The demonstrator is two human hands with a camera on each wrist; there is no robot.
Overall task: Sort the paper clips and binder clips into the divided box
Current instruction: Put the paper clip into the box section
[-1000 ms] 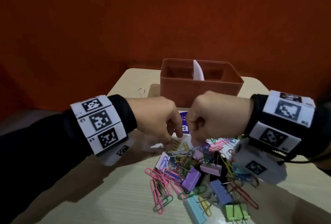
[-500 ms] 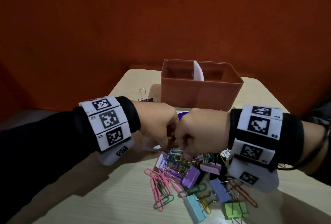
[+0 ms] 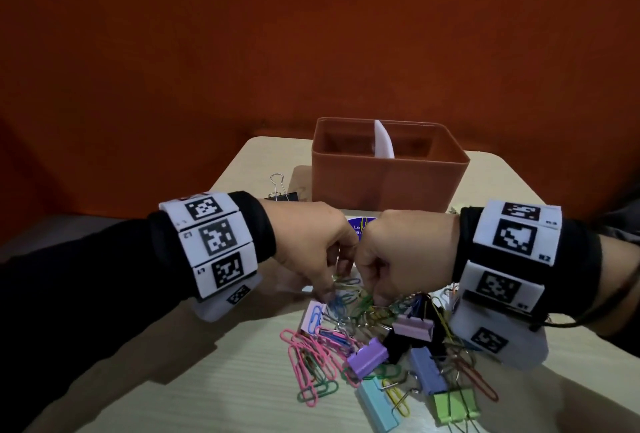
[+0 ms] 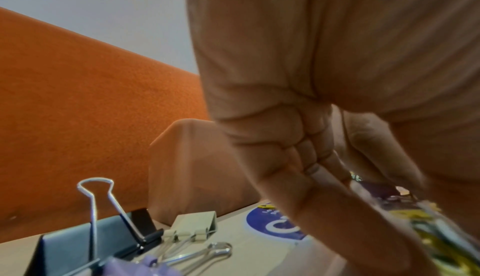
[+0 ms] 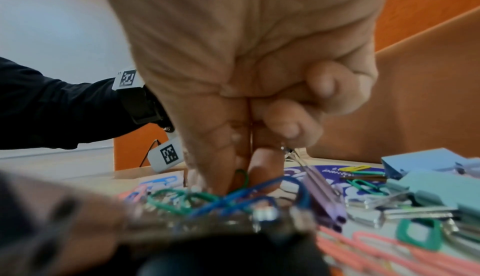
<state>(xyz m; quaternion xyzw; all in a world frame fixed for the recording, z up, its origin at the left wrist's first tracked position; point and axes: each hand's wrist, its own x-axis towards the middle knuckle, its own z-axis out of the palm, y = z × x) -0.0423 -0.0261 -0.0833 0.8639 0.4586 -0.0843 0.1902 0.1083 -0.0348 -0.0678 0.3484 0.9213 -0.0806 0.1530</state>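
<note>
The orange-brown divided box [image 3: 388, 186] stands at the back of the table, with a white divider [image 3: 382, 143] across its middle. In front of it lies a mixed pile of coloured paper clips and binder clips [image 3: 374, 346]. Both hands meet knuckle to knuckle over the pile's far end. My right hand [image 3: 375, 299] pinches a green paper clip [image 5: 241, 175] between thumb and forefinger. My left hand [image 3: 329, 289] has its fingers curled down onto blue paper clips [image 3: 341, 302] and seems to pinch some; the left wrist view [image 4: 348, 177] is blurred there.
A large black binder clip [image 3: 282, 195] and a beige one [image 4: 194, 225] lie left of the box. A round blue sticker [image 3: 358, 226] sits before the box. Purple [image 3: 367, 358], blue [image 3: 427, 375], green [image 3: 453, 405] and light blue [image 3: 377, 408] binder clips lie nearest me.
My right hand has swung left and down until its knuckles meet my left hand. Both hands have dropped closer onto the pile.
</note>
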